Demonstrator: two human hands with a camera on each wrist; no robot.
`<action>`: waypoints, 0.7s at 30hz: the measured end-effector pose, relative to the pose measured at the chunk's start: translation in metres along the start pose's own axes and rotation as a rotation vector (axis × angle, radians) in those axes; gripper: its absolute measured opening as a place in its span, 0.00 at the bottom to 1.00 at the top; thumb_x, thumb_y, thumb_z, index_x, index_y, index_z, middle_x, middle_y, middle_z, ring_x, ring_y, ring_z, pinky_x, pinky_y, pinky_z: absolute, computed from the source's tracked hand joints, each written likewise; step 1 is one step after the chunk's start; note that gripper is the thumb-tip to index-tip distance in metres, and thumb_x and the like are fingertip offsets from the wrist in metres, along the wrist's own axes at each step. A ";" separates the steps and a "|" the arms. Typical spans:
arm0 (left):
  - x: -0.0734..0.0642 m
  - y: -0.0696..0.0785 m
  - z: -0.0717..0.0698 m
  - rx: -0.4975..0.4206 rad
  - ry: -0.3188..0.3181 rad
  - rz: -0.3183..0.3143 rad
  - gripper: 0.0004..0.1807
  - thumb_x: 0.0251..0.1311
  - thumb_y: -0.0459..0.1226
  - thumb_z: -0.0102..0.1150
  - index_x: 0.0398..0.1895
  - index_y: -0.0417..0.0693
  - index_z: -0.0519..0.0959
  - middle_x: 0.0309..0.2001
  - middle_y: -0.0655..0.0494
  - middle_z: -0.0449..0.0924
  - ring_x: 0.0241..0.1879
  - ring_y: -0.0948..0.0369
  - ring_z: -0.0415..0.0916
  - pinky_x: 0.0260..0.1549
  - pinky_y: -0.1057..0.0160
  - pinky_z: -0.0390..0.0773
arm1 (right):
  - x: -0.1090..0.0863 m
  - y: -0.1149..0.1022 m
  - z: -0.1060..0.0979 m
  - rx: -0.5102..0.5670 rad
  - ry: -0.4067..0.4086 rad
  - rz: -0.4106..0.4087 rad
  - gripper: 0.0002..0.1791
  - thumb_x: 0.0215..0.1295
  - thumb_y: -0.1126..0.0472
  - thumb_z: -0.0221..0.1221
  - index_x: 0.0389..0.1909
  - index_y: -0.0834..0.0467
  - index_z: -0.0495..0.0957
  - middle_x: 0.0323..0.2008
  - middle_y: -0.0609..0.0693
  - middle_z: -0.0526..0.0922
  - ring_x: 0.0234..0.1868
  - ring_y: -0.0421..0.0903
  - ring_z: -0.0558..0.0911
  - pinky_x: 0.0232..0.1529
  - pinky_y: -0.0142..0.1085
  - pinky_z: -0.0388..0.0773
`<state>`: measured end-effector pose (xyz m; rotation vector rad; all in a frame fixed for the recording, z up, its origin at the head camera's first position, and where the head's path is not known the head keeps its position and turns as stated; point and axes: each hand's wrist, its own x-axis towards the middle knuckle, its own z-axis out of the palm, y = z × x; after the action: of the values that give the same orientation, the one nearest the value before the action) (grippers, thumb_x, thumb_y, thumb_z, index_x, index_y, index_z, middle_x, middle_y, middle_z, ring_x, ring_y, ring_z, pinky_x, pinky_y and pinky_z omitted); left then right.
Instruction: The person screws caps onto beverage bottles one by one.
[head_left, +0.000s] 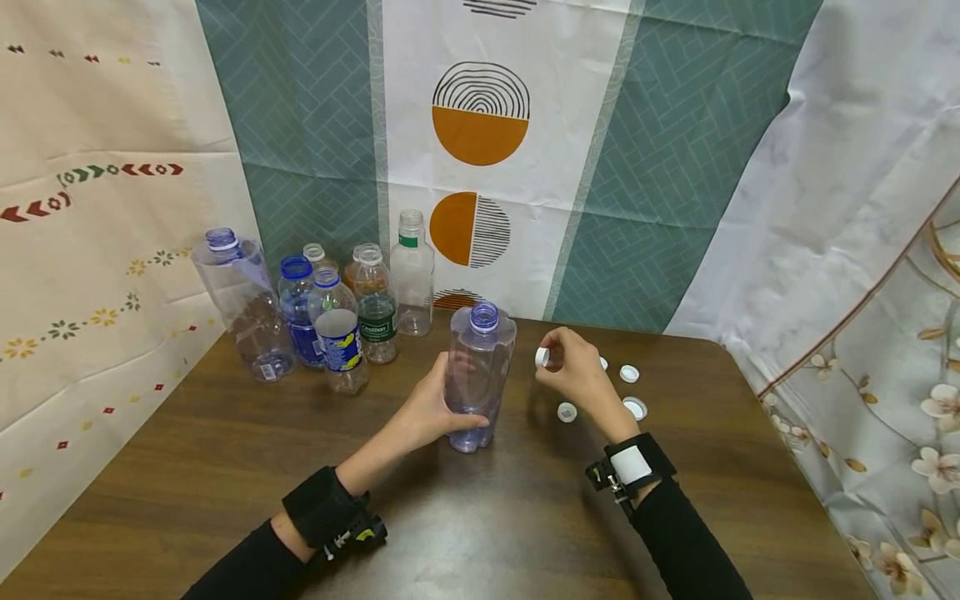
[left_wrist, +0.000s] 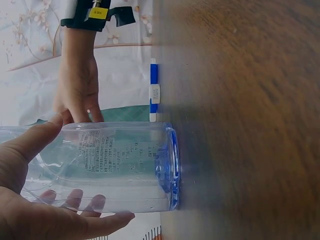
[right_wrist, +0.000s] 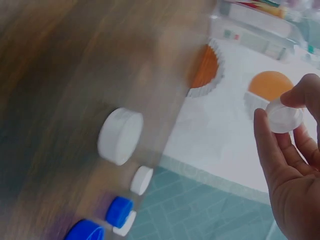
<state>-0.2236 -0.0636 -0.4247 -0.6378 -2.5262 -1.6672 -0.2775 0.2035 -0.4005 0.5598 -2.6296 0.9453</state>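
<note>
A tall clear bluish plastic bottle (head_left: 480, 375) with a bare threaded neck stands on the table, tilted slightly. My left hand (head_left: 431, 408) grips its side, thumb across the front and fingers behind. In the left wrist view the bottle (left_wrist: 115, 165) shows small printed text near its base. To the right of it, my right hand (head_left: 581, 375) pinches a white bottle cap (head_left: 542, 357) above the table, apart from the bottle. The right wrist view shows this cap (right_wrist: 284, 119) between thumb and fingertips.
Several uncapped bottles (head_left: 342, 342) stand at the back left, including a large bluish one (head_left: 251, 321). White caps (head_left: 629, 373) lie around the right hand; the right wrist view also shows blue caps (right_wrist: 119, 212). Patterned cloth (head_left: 480, 225) hangs behind the wooden table (head_left: 480, 533).
</note>
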 end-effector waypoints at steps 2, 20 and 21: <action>0.000 0.000 0.000 -0.001 0.000 0.001 0.50 0.43 0.38 0.85 0.67 0.43 0.61 0.61 0.43 0.75 0.62 0.46 0.74 0.62 0.42 0.73 | -0.002 -0.006 -0.003 0.065 0.019 0.005 0.19 0.50 0.70 0.69 0.44 0.60 0.76 0.41 0.53 0.80 0.41 0.48 0.85 0.41 0.34 0.85; 0.000 -0.002 -0.001 -0.014 -0.006 -0.007 0.50 0.42 0.37 0.85 0.66 0.45 0.62 0.61 0.45 0.75 0.60 0.48 0.75 0.60 0.44 0.75 | -0.031 -0.074 -0.020 0.255 0.278 -0.315 0.21 0.55 0.77 0.68 0.50 0.61 0.77 0.48 0.53 0.79 0.47 0.48 0.83 0.48 0.34 0.84; 0.000 -0.002 0.000 -0.012 -0.004 -0.005 0.50 0.42 0.37 0.85 0.66 0.45 0.62 0.61 0.45 0.75 0.60 0.48 0.75 0.60 0.44 0.75 | -0.032 -0.077 -0.020 0.255 0.294 -0.340 0.22 0.55 0.78 0.68 0.49 0.61 0.77 0.48 0.54 0.79 0.47 0.49 0.82 0.47 0.34 0.84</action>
<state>-0.2244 -0.0644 -0.4262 -0.6360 -2.5248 -1.6854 -0.2118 0.1700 -0.3565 0.8260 -2.0863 1.1560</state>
